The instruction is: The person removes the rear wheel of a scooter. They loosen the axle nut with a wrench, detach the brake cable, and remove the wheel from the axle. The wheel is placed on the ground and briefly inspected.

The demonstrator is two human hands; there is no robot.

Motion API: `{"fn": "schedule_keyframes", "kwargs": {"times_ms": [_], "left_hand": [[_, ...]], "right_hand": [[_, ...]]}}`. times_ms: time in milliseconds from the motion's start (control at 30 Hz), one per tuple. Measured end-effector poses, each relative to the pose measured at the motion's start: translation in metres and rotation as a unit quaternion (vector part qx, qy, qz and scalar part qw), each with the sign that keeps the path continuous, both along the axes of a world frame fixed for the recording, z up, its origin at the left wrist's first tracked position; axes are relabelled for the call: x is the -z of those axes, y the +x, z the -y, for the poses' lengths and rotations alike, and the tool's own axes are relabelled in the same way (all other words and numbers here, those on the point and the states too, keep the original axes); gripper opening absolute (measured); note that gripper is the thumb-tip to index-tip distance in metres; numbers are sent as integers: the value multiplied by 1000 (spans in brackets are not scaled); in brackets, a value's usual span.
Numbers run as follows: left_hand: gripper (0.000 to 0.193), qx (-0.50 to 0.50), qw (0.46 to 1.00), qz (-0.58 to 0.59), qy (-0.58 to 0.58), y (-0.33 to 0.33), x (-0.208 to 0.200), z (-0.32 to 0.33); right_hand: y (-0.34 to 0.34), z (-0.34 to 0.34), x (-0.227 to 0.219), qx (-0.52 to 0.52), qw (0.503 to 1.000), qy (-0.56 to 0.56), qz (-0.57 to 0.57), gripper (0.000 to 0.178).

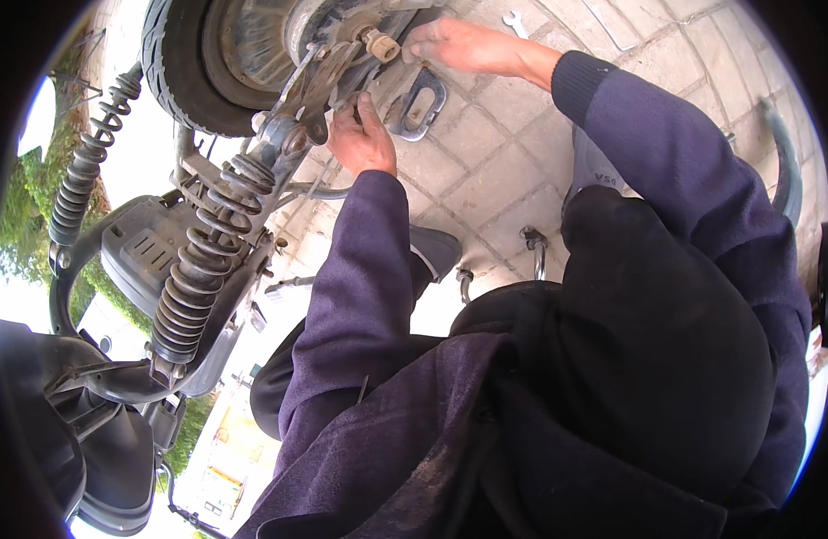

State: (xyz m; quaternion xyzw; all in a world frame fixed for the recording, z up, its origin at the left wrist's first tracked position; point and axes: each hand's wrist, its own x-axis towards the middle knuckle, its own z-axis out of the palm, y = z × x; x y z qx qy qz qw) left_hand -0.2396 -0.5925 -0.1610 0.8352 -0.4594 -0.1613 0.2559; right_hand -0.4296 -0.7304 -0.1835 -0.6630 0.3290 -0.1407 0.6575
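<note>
A scooter-type wheel (185, 63) with a black tyre and dirty metal hub fills the top left. From its side sticks out an axle end with a worn brass-coloured nut (381, 46). My right hand (450, 45) is just right of that nut, fingers bunched together; whatever they pinch is hidden. Lower down, my left hand (362, 136) is at the edge of a greasy metal bracket (317, 85), thumb pointing up and fingers curled; their grip is partly hidden. A dark loop-shaped metal part (420, 105) lies on the paving between both hands.
A coil-spring shock absorber (203, 260) slants beside the bracket, with a second shock (86, 166) at far left. An open-end wrench (515, 23) and a thin bent rod (612, 27) lie on the paving (499, 171). Chrome stool-like legs (539, 256) stand near my knees.
</note>
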Motion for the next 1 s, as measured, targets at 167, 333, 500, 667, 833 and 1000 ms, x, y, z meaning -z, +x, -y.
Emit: {"fn": "schedule_keyframes", "kwargs": {"times_ms": [167, 333, 500, 667, 833, 1000], "left_hand": [[32, 5, 998, -62, -17, 1, 9, 2], [37, 39, 984, -171, 38, 18, 10, -1], [33, 61, 970, -222, 81, 36, 17, 4], [30, 63, 958, -266, 89, 38, 22, -1], [30, 69, 953, -260, 137, 36, 8, -3], [34, 64, 947, -251, 187, 29, -3, -10]], "right_hand": [[7, 6, 2, 10, 996, 80, -25, 33], [6, 8, -12, 82, 993, -1, 82, 20], [7, 19, -32, -45, 986, 85, -139, 31], [9, 0, -24, 24, 993, 86, -80, 35], [10, 21, 16, -26, 993, -91, -64, 34], [9, 18, 38, -41, 931, -361, 39, 30]]}}
